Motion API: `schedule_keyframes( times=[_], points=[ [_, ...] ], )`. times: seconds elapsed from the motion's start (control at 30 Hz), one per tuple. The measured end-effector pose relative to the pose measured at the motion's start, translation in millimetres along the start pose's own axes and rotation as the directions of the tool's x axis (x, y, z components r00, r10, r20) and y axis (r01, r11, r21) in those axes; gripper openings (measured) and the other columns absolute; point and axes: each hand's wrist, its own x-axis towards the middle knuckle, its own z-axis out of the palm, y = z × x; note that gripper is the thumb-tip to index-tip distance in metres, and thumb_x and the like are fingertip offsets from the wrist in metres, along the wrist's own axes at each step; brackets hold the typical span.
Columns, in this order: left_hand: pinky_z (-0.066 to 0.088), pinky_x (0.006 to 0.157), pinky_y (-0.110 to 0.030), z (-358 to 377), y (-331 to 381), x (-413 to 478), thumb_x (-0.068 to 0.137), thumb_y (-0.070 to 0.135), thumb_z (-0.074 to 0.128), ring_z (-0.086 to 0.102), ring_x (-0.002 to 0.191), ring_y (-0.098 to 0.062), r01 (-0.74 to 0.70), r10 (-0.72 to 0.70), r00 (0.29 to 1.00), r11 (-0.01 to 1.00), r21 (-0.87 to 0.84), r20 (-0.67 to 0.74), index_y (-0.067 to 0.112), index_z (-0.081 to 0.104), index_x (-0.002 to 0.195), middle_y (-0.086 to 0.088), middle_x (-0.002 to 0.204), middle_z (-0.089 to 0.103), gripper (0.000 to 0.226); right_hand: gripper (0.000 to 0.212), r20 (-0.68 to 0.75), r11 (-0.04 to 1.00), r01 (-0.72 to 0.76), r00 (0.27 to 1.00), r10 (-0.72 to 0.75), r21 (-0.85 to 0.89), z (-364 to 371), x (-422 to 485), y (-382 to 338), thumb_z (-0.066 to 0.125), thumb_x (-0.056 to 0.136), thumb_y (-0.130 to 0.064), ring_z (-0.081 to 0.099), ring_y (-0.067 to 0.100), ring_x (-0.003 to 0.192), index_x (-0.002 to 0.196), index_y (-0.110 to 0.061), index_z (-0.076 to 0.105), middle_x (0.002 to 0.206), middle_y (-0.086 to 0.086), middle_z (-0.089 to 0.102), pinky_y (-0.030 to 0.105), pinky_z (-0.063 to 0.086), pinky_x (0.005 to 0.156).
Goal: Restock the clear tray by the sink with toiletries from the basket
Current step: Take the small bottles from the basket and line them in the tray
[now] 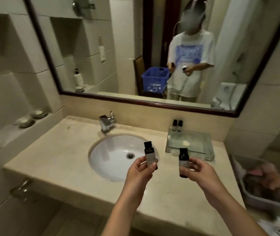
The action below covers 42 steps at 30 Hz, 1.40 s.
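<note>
Pinches a dark bottle [150, 155] upright with the left hand [140, 172] over the sink [112, 157], fingers curled round its label. Grips a second dark bottle [183, 161] with the right hand [198, 171], near the front edge of the clear tray [201, 143]. Seen in the tray's back left corner: two more bottles [177, 126], upright; in the mirror [127, 40], the blue basket [154, 79].

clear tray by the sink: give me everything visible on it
The clear tray is a rectangular, thick-walled dish that looks like glass or acrylic. It lies flat on the beige counter, just right of the sink. Two small dark-capped bottles stand upright at its back left corner. A small pale lump lies near its middle; the rest looks bare.
</note>
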Motion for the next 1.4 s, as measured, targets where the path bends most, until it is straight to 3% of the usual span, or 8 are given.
schedule_keyframes(
  times=[0.17, 0.4, 0.53, 0.7, 0.83, 0.97, 1.1, 1.4],
  points=[
    [0.045, 0.079, -0.022, 9.9, 20.8, 83.2, 0.087, 0.01, 0.062, 0.065, 0.097, -0.01, 0.023, -0.042, 0.989, 0.991, 0.132, 0.142, 0.017, 0.06, 0.11, 0.006, 0.096, 0.074, 0.024, 0.029, -0.184, 0.997, 0.006, 0.983, 0.007, 0.074, -11.1, 55.3, -16.5, 0.068, 0.081, -0.005, 0.064, 0.015, 0.078, 0.103, -0.02, 0.057, 0.094, 0.002, 0.068, 0.027, 0.044, 0.068],
    [0.051, 0.071, -0.016, 35.3, 30.8, 186.7, 0.085, 0.005, 0.065, 0.067, 0.086, -0.011, -0.023, -0.056, 0.963, 0.957, 0.289, 0.264, 0.016, 0.067, 0.097, 0.001, 0.091, 0.073, 0.017, 0.014, -0.358, 0.989, 0.039, 0.934, 0.015, 0.143, -25.2, 114.7, -24.3, 0.063, 0.085, -0.009, 0.065, 0.01, 0.069, 0.095, -0.018, 0.061, 0.069, -0.008, 0.071, 0.026, 0.044, 0.064],
    [0.05, 0.08, -0.03, 54.2, 11.1, 232.0, 0.081, 0.008, 0.069, 0.065, 0.09, -0.018, -0.026, -0.108, 0.948, 0.912, 0.41, 0.299, 0.012, 0.067, 0.101, -0.005, 0.097, 0.072, 0.02, 0.012, -0.468, 0.986, 0.028, 0.882, 0.052, 0.163, -47.1, 132.7, -7.2, 0.062, 0.086, -0.006, 0.064, 0.013, 0.07, 0.092, -0.015, 0.059, 0.071, -0.003, 0.072, 0.024, 0.046, 0.061],
    [0.048, 0.068, -0.02, 85.8, -25.9, 267.3, 0.08, 0.002, 0.067, 0.062, 0.079, -0.013, 0.02, -0.153, 0.957, 0.883, 0.469, 0.247, 0.006, 0.066, 0.1, -0.008, 0.094, 0.07, 0.021, 0.014, -0.516, 0.983, -0.026, 0.848, 0.118, 0.181, -80.6, 167.9, 19.4, 0.064, 0.084, -0.003, 0.062, 0.016, 0.076, 0.088, -0.015, 0.059, 0.087, 0.009, 0.066, 0.014, 0.051, 0.056],
    [0.047, 0.071, -0.021, 123.6, -56.4, 293.4, 0.082, 0.004, 0.065, 0.059, 0.076, -0.008, 0.102, -0.184, 0.972, 0.893, 0.438, 0.148, 0.019, 0.061, 0.086, -0.003, 0.089, 0.066, 0.017, 0.011, -0.498, 0.975, -0.098, 0.847, 0.186, 0.197, -109.9, 213.2, 38.5, 0.065, 0.084, -0.004, 0.061, 0.015, 0.075, 0.089, -0.011, 0.058, 0.087, 0.01, 0.065, 0.022, 0.051, 0.063],
    [0.046, 0.061, -0.01, 162.1, -76.5, 338.5, 0.083, 0.0, 0.065, 0.057, 0.072, -0.005, 0.135, -0.182, 0.981, 0.885, 0.446, 0.065, 0.016, 0.06, 0.088, 0.0, 0.082, 0.062, 0.017, 0.02, -0.442, 0.974, -0.201, 0.868, 0.225, 0.101, -145.9, 283.4, 56.0, 0.069, 0.081, -0.006, 0.058, 0.018, 0.069, 0.098, -0.004, 0.058, 0.08, 0.009, 0.063, 0.027, 0.047, 0.063],
    [0.045, 0.06, -0.007, 183.2, -109.7, 400.2, 0.079, 0.001, 0.07, 0.052, 0.069, -0.002, 0.119, -0.126, 0.992, 0.857, 0.501, -0.021, 0.008, 0.057, 0.104, 0.005, 0.078, 0.055, 0.029, 0.022, -0.37, 0.964, -0.238, 0.911, 0.181, -0.115, -172.4, 367.8, 83.2, 0.073, 0.077, -0.009, 0.063, 0.025, 0.088, 0.086, -0.019, 0.056, 0.091, 0.008, 0.065, 0.036, 0.049, 0.08],
    [0.041, 0.066, -0.009, 172.3, -174.4, 462.1, 0.08, 0.016, 0.07, 0.055, 0.085, -0.004, -0.121, 0.094, 0.992, 0.522, 0.844, 0.084, 0.018, 0.055, 0.12, 0.007, 0.105, 0.062, 0.043, 0.033, -0.262, 0.868, -0.083, 0.963, -0.056, -0.489, -153.3, 450.9, 137.0, 0.067, 0.084, -0.023, 0.063, 0.017, 0.094, 0.113, -0.013, 0.056, 0.106, 0.004, 0.067, 0.027, 0.049, 0.077]
  ],
)
